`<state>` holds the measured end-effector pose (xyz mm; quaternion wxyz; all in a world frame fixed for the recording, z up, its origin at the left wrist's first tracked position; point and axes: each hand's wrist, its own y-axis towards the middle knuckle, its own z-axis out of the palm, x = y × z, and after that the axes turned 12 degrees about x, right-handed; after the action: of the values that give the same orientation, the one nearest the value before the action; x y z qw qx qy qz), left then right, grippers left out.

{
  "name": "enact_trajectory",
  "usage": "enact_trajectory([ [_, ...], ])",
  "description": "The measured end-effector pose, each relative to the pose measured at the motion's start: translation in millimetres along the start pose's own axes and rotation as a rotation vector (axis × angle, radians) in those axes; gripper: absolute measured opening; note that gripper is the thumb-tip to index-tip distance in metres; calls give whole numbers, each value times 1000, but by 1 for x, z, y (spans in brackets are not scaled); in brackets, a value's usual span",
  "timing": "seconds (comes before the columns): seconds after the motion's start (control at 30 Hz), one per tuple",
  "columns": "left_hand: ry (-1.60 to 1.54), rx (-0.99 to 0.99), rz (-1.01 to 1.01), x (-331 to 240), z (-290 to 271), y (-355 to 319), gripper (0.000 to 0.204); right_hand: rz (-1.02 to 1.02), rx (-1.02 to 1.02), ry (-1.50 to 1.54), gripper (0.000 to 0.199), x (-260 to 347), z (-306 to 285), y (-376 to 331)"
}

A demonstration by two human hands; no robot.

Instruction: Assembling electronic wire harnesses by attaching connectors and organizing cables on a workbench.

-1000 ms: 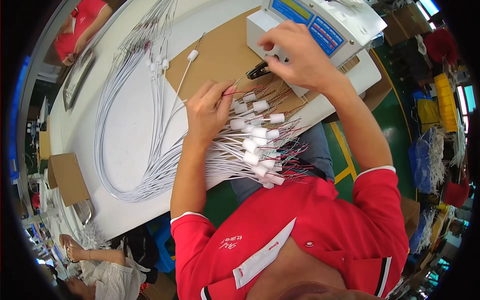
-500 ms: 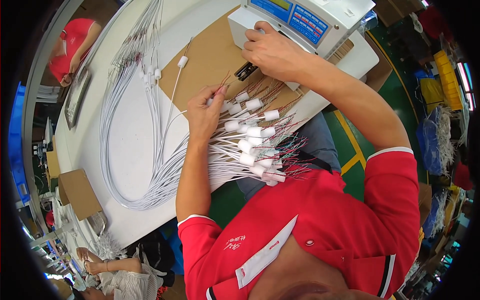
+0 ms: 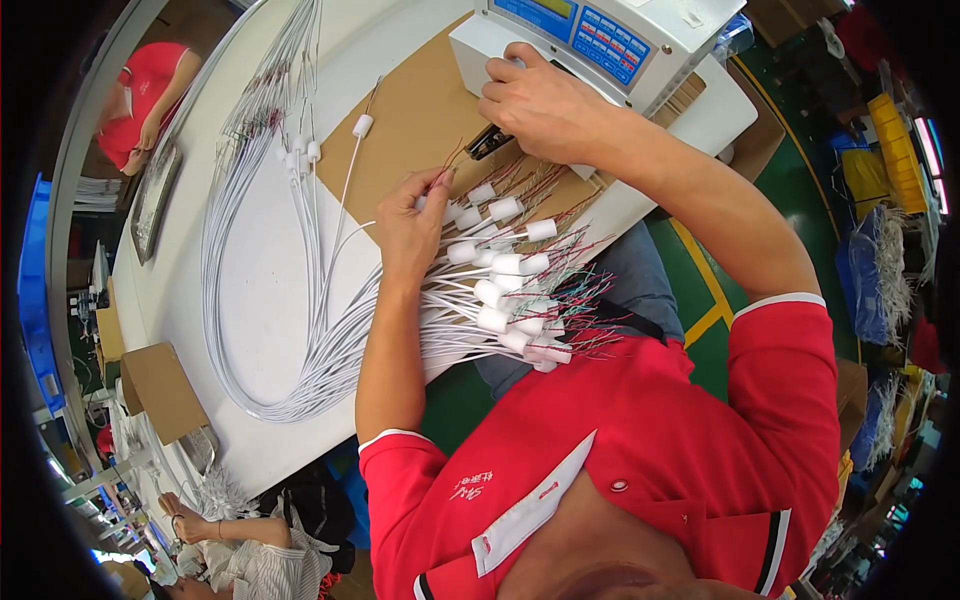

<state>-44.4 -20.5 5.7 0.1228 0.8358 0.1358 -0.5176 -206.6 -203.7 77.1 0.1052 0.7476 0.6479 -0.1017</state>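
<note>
My left hand (image 3: 412,222) is closed in a pinch on the end of a white cable, from which thin red and brown wires (image 3: 456,156) stick out. Those wire tips are close to a black clip (image 3: 488,142) with metal parts; I cannot tell whether they touch. Curled over the clip, my right hand (image 3: 545,108) is closed against the front of a white box-shaped instrument (image 3: 655,22) with a blue keypad. Its thumb and part of the grip are hidden. Beside my left hand lies a bundle of white cables with white cylindrical ends (image 3: 505,265) and loose coloured wires.
Brown cardboard (image 3: 420,110) lies beneath the instrument on the white table (image 3: 265,320). More white cables (image 3: 265,95) loop to the far left, near a metal tray (image 3: 157,200). An open carton (image 3: 165,390) stands at lower left. Two other people are at the left.
The wires in my left hand have shifted slightly right, closer to the black clip. My right hand stays on the clip; the whole view has moved a little.
</note>
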Motion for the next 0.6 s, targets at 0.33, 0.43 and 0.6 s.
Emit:
enact_trajectory([
  [0.33,65,42,84,1,-8,-2,19,56,-313,298,31,-5,2,-9],
  [0.43,116,43,167,9,-10,1,19,89,-341,260,29,-9,5,-8],
  [0.6,132,57,128,2,-12,3,17,186,-308,285,27,-10,12,4],
])
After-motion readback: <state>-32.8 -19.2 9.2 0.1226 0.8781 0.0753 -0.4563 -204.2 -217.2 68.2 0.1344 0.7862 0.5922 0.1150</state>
